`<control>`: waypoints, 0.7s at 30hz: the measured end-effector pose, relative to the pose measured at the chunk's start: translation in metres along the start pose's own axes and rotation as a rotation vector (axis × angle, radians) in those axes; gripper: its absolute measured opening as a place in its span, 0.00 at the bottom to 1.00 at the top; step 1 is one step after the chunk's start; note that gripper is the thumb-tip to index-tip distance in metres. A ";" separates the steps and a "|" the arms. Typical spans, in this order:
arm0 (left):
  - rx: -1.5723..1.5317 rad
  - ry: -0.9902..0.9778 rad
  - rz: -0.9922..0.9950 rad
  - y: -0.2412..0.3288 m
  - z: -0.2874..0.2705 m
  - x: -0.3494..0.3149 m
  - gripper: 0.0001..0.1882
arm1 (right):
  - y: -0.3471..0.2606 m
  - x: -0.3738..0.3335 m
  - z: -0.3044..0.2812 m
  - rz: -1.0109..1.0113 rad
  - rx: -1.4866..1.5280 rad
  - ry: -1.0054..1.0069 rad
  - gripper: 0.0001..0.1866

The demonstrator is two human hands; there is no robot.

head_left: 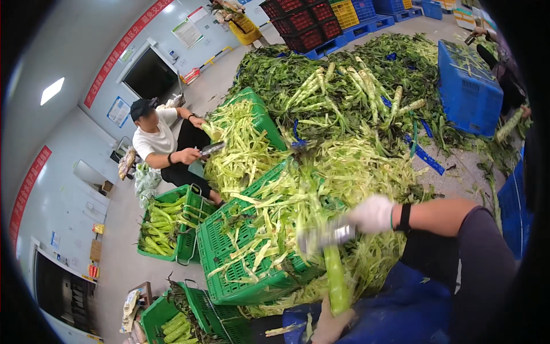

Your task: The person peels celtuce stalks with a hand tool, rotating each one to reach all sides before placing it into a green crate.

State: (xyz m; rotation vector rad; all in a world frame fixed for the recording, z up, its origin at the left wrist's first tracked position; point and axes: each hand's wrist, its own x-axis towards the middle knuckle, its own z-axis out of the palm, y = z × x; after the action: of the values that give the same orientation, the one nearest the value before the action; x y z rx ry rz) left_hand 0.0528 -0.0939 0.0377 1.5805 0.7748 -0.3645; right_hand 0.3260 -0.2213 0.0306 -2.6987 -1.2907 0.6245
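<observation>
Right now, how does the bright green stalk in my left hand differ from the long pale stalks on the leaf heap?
The bright green stalk looks smooth near its lower end; the long pale stalks show ring-like bands. The green stalk is held in the left hand; the pale stalks lie on the dark green leaf heap. Both are rod-shaped.

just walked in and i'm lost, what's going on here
The person's left hand grips the lower end of a green stalk, while the gloved right hand holds a metal tool, blurred, across it. Pale green strips lie over the green crate in front. Beyond, to the left, a co-worker holds another tool.
</observation>
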 end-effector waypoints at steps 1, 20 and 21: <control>-0.006 -0.005 0.000 -0.003 0.001 0.000 0.47 | -0.012 -0.008 0.007 -0.101 -0.039 -0.012 0.09; 0.174 0.003 0.055 -0.052 -0.002 0.021 0.39 | 0.054 0.048 -0.021 0.297 -0.115 0.181 0.15; 0.175 0.000 0.062 -0.048 -0.002 0.017 0.39 | 0.057 0.040 -0.012 0.315 -0.060 0.177 0.14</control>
State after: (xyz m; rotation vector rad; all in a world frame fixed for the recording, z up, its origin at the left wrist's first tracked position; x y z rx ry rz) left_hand 0.0331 -0.0871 -0.0090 1.7642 0.7076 -0.3960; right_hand 0.3950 -0.2263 0.0142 -2.9545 -0.8654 0.3628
